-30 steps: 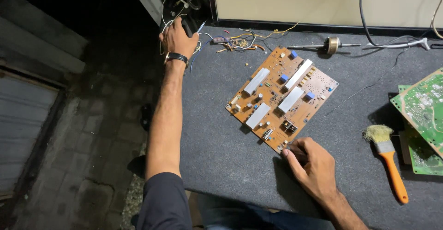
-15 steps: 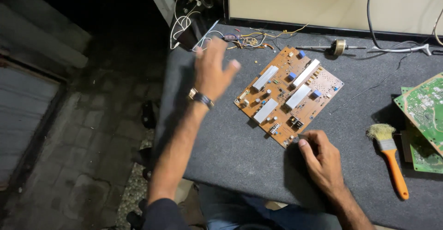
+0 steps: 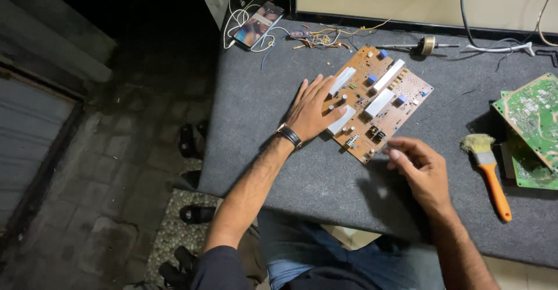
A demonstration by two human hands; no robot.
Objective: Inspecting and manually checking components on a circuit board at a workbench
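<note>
A brown circuit board with white heat sinks and blue parts lies tilted on the grey felt table. My left hand, with a dark wristwatch, rests flat with fingers spread on the board's left edge. My right hand hovers just off the board's near corner, fingers loosely curled, holding nothing that I can see.
A phone with white cables lies at the table's far left corner beside loose wires. An orange-handled brush lies to the right, next to green circuit boards. A small spool sits at the back. Dark floor lies left.
My left hand has come back from the far left corner, where it left the phone, and now lies on the board. My right hand has lifted slightly off the board's corner.
</note>
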